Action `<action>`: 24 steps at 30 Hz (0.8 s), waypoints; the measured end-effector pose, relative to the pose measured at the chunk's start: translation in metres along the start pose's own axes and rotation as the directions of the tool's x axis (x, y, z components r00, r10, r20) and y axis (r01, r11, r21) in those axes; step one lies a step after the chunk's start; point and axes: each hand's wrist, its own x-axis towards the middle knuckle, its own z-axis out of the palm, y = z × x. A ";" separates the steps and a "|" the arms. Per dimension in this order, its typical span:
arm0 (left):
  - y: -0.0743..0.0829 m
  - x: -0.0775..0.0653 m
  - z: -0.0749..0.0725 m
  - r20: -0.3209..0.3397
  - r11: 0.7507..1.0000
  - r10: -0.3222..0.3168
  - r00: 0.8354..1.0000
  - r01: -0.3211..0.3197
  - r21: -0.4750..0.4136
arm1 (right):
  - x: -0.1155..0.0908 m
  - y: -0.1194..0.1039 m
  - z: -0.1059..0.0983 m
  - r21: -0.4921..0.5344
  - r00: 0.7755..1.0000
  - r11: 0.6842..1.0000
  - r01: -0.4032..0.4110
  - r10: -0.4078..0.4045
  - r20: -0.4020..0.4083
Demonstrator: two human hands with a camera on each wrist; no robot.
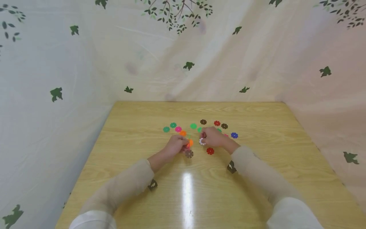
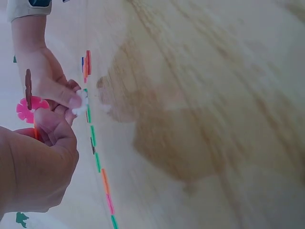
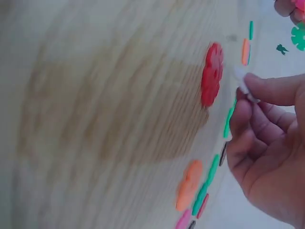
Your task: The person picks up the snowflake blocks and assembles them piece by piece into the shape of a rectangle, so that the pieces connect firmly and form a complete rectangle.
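Observation:
My left hand (image 1: 175, 147) pinches a small cluster of notched plastic discs slotted together. In the head view, an orange disc (image 1: 190, 142) and a brown disc (image 1: 189, 154) show on it. The left wrist view shows its pink disc (image 2: 25, 112), with the brown one standing edge-on. A green disc (image 3: 299, 37) of the cluster appears at the corner of the right wrist view. Close by on the right, my right hand (image 1: 213, 136) holds a white notched disc (image 1: 202, 142) between thumb and fingers, just above the table and apart from the cluster.
Loose discs lie on the wooden table (image 1: 137, 127): a red one (image 1: 210, 151) nearest, a blue one (image 1: 234, 135) at right, and several green, pink, orange, brown and red ones behind the hands. A leaf-patterned cloth (image 1: 160, 79) hangs around the table.

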 end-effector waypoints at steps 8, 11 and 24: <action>-0.002 0.000 -0.001 0.021 1.000 0.014 1.000 -0.014 0.003 | 0.004 -0.019 0.003 0.442 0.986 0.897 -0.016 0.087 -0.141; -0.002 -0.002 -0.001 0.025 1.000 0.015 1.000 -0.016 0.011 | 0.005 -0.026 0.002 0.501 0.981 0.865 -0.023 0.115 -0.154; -0.005 -0.004 -0.001 0.028 0.999 0.042 0.999 -0.043 0.010 | 0.006 -0.033 0.003 0.571 0.978 0.820 -0.035 0.146 -0.150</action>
